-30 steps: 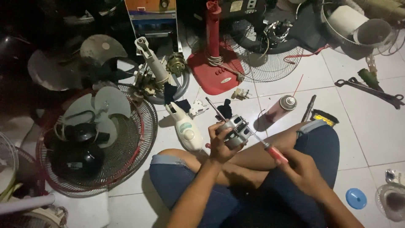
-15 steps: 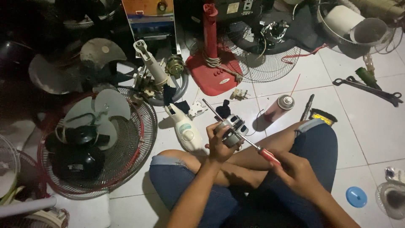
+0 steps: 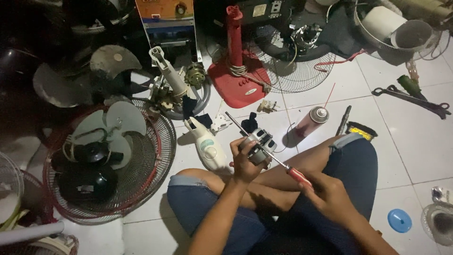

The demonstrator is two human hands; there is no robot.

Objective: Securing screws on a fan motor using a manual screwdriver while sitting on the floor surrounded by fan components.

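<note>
My left hand (image 3: 245,163) grips a small grey fan motor (image 3: 260,144) with a thin metal shaft sticking up to the left. My right hand (image 3: 328,196) holds a red-handled screwdriver (image 3: 298,175), its blade reaching up-left into the motor. Both hands are over my crossed legs in blue shorts, as I sit on the white tiled floor.
A white motor housing (image 3: 206,146) lies left of my knee. A fan grille with blades (image 3: 111,160) sits at left, a red fan stand (image 3: 238,75) ahead, a spray can (image 3: 311,120) and pliers (image 3: 413,97) to the right, a blue cap (image 3: 399,220) at lower right.
The motor and both hands have shifted slightly; the screwdriver handle has come closer to the motor. The view has tilted a little.
</note>
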